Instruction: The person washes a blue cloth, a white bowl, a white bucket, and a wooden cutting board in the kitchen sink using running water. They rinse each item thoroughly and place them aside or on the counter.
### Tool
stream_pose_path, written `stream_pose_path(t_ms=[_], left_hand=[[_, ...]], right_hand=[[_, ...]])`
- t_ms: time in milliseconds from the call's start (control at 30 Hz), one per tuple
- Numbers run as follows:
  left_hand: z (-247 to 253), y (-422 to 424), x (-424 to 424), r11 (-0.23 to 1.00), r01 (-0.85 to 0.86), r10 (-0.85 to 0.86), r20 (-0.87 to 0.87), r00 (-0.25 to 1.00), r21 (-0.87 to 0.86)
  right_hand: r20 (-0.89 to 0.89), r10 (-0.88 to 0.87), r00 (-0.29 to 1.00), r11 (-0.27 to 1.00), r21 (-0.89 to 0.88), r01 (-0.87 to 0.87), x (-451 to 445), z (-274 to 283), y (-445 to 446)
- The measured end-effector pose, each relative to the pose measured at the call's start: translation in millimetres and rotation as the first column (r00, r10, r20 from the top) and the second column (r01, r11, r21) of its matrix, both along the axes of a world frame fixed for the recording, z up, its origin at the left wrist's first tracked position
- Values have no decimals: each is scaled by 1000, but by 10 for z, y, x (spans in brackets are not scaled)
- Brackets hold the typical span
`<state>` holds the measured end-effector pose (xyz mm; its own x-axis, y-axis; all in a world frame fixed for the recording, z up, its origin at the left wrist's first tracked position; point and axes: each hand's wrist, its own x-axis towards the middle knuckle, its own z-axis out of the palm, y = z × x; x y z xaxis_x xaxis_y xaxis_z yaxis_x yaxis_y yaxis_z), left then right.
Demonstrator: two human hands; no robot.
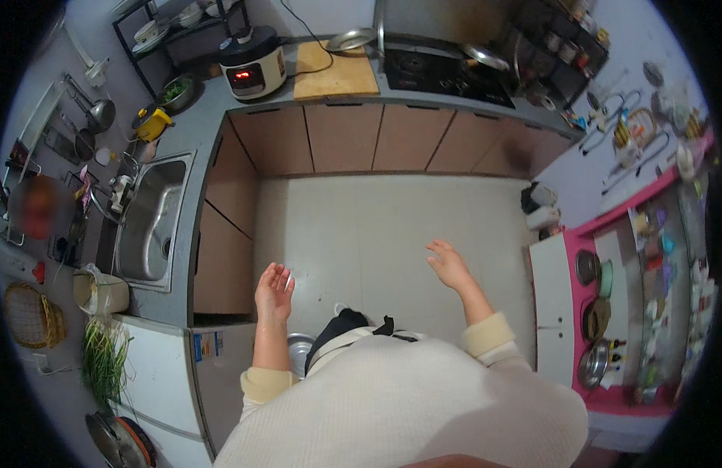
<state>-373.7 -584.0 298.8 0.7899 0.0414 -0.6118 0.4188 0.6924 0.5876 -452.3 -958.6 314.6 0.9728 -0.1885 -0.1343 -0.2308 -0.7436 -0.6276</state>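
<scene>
Over the pale tiled floor (384, 222), my left hand (274, 289) is raised with its palm turned up and fingers a little apart. It holds nothing and is nearest the brown cabinet doors (226, 260) below the sink counter. My right hand (447, 264) hangs in the air on the other side, also with nothing in it, its fingers spread. Both sleeves are rolled back. A round metal pan or basin (300, 346) lies low beside my body, partly hidden by my clothing.
At left are a steel sink (153, 216), yellow pot (151, 123) and white fridge (153, 362). Along the back stand a lit electric cooker (252, 67), wooden cutting board (334, 70) and gas hob (443, 73). A pink-framed shelf unit (577, 281) lines the right.
</scene>
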Motion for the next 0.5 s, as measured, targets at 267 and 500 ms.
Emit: stream_pose_path(t_ms=[267,500], left_hand=[[107,27,1255,998,13,-12,-21,1000,56],[-178,-58,2264,979,-202,205,-135,969,30]], right_hand=[[29,27,999,953,-304,-17,1618,-209,2],[134,-49,990,998,40,44,3699,-292,-384]])
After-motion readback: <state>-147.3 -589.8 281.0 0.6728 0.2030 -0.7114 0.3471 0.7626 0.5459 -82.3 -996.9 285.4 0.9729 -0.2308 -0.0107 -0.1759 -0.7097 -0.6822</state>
